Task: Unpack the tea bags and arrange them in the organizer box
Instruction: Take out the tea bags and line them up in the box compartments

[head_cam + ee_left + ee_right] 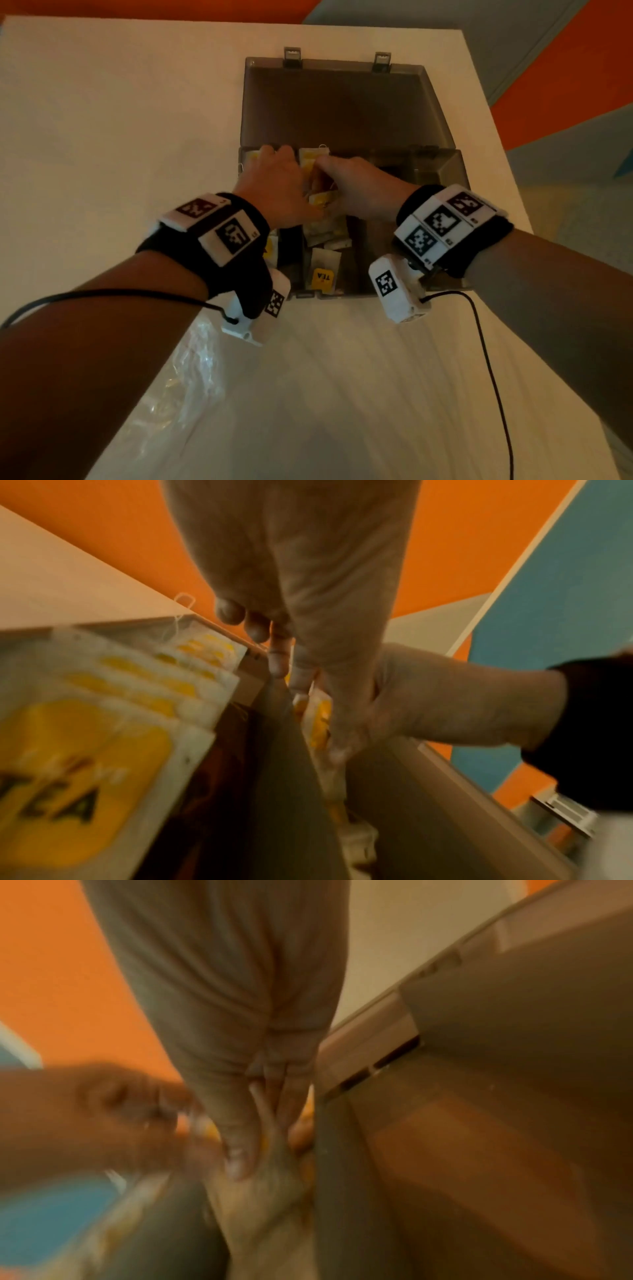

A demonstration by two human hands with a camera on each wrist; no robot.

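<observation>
The grey see-through organizer box (455,178) lies open on the table, its lid (342,102) tipped back. Both hands are in the far middle compartment. My left hand (291,178) and right hand (342,178) meet over a bunch of white and yellow tea bags (322,200). In the right wrist view my right hand (253,1137) pinches a bag between thumb and fingers. In the left wrist view my left hand (284,656) reaches down beside a held tea bag (320,718). A row of upright tea bags (137,691) fills the left compartment. A loose tea bag (323,275) lies nearer me.
A crumpled clear plastic bag (191,370) lies on the white table (102,137) under my left forearm. A black cable (489,370) trails from the right wrist. The box's right compartments (394,240) look dark. The table's right edge (507,171) runs close to the box.
</observation>
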